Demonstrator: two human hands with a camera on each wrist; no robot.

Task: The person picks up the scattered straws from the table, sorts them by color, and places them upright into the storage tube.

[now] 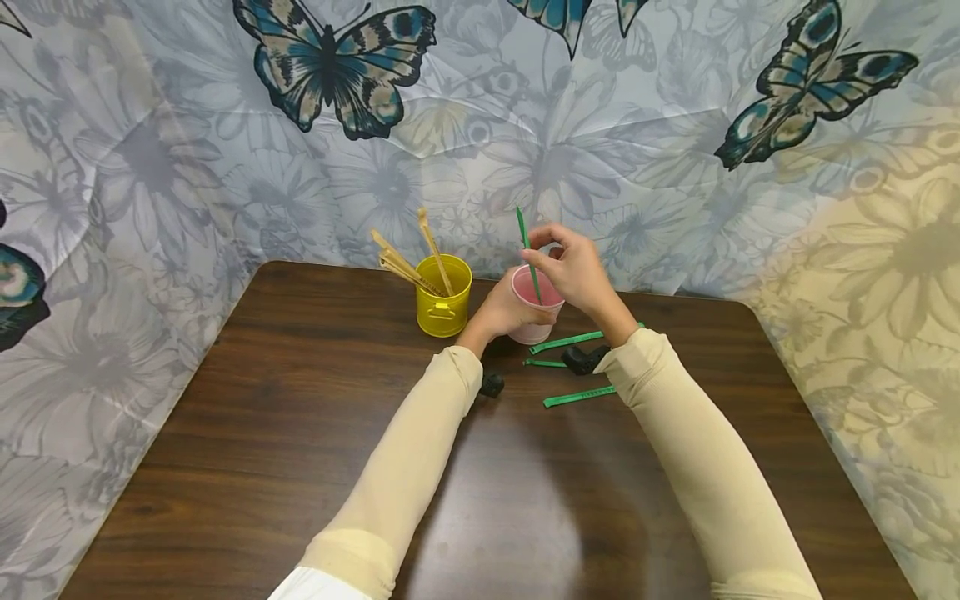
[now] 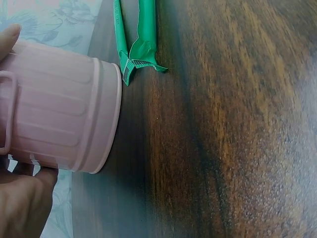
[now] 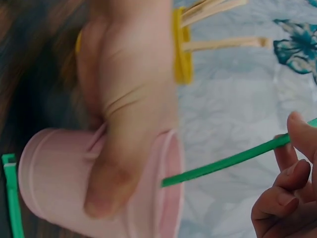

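My left hand [image 1: 507,310] grips a small pink ribbed bucket [image 2: 59,104] from its left side, the thumb lying across the wall in the right wrist view. Above the rim, my right hand [image 1: 573,262] pinches a slim green stick packet [image 3: 228,161] between thumb and fingertips. The packet's lower end is inside the bucket [image 1: 530,333], its upper end pointing up. Several similar green packets [image 1: 573,398] lie on the table by the right forearm, partly covered by it. In the left wrist view, two green packets [image 2: 147,34] with crimped ends show beside the bucket's base.
Left of the hands stands a yellow bucket [image 1: 442,321] holding several tan wrapped sticks [image 1: 405,265]. Black wrist gear [image 1: 583,360] hangs under the right wrist, and more [image 1: 492,385] shows by the left. A patterned cloth [image 1: 480,167] hangs behind the brown table [image 1: 300,400].
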